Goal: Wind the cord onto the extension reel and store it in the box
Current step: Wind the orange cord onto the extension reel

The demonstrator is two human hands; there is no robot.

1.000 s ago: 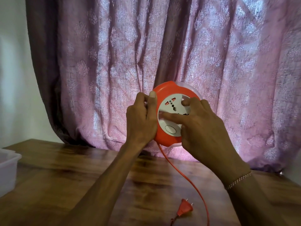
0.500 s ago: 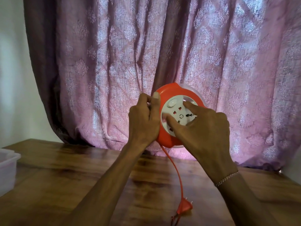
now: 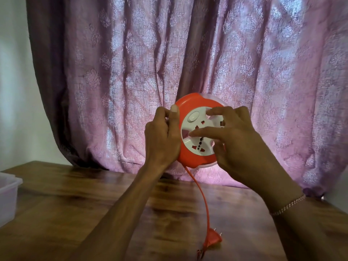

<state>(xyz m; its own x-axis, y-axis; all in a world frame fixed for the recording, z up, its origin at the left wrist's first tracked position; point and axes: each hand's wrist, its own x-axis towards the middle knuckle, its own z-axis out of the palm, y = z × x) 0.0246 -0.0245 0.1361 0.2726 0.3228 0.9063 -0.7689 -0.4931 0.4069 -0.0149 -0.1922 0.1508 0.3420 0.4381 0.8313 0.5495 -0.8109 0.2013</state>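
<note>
A pink patterned curtain (image 3: 207, 63) hangs behind a wooden tabletop (image 3: 66, 200). A clear box (image 3: 8, 194), cut off at the left edge, sits well apart from the work. Held upright above the tabletop is a round orange reel (image 3: 190, 155). The left hand (image 3: 162, 136) grips its rim; the right hand (image 3: 237, 140) has fingers spread on the white socket face, apparently turning it. A short length of cord (image 3: 202, 193) hangs down to the plug (image 3: 212, 240) lying on the tabletop. Winding looks nearly finished; boxing remains. The wound cord inside is hidden, and the box's contents cannot be made out.
</note>
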